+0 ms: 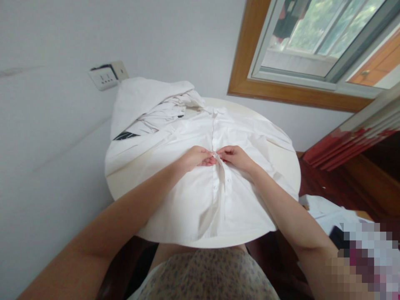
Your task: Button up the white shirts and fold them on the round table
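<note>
A white button-up shirt [200, 196] lies spread face up over a round white table [286, 162], collar toward the wall. My left hand [198, 157] and my right hand [234, 157] meet at the shirt's front placket, about mid-chest. Both hands pinch the placket edges with fingers pressed together, fingertips nearly touching. Small buttons [215, 188] run down the placket below my hands.
A pile of more white garments [150, 104] sits at the table's far left against the wall. A wall socket [106, 76] is above it. A wood-framed window [312, 50] is at the upper right. Red cloth [340, 146] and dark wooden furniture stand right of the table.
</note>
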Demonstrator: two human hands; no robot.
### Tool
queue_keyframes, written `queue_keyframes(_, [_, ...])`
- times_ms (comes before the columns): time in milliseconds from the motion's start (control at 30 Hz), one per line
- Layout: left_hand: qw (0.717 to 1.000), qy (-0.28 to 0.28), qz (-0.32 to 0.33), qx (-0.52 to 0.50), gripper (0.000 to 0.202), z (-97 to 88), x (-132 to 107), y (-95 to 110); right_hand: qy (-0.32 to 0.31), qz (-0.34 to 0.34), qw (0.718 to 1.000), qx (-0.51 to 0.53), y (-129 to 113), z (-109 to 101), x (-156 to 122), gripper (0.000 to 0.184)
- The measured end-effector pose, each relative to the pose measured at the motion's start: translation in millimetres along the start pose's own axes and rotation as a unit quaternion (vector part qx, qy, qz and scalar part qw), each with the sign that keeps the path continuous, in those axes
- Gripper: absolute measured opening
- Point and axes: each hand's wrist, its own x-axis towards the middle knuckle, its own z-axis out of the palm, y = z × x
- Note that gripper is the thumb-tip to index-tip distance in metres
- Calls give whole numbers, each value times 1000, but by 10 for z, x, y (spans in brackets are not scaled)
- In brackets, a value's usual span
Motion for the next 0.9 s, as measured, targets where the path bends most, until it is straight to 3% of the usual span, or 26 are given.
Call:
queue_keyframes(333, [998,25,8,50,14,16,-8,-4,29,0,1000,-11,-18,78,2,33])
queue_keyframes(500, [997,24,19,70,18,12,19,-19,50,-27,995,-78,18,118,6,31])
queue_keyframes(733, [995,22,25,96,30,45,-29,-7,96,-105,960,-240,-62,163,-29,17])
queue_keyframes(900, [995,22,29,88,37,64,-40,15,110,-129,939,-300,-113,196,-64,14])
